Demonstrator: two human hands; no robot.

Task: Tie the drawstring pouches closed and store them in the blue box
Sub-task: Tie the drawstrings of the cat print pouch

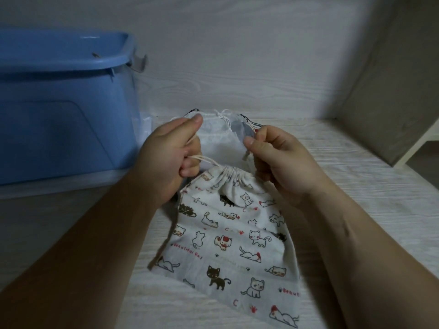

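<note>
While the cat-print pouch [228,233] lies flat at centre frame, neck bunched into tight pleats, both hands are on its drawstring [206,160]. The left hand [171,153] has its fingers curled round the cord loops at the neck's left. The right hand [278,157] pinches cord on the opposite side betw. thumb and forefinger, tho that grip is partly hidden. Looks like the knot isn't made yet, so risk no. 1: slack in either pull and the pleats spread open, and the thin cord could slide thru the fingers. Risk no. 2: an uneven tug drags the light pouch over the smooth top into the pile behind. The fabric reads as soft matte cotton, cream w/ small cat prints, limp and nearly flat, so prob. little inside. Just beyond the hands sit more pouches [221,138], pale, w/ cords loose and tangly, easy to snag. Blue box [64,103], upper left: hard glossy plastic, rounded rim, grey latch [140,62], near the pouch but apart from it. Table [356,210]: pale woodgrain.
</note>
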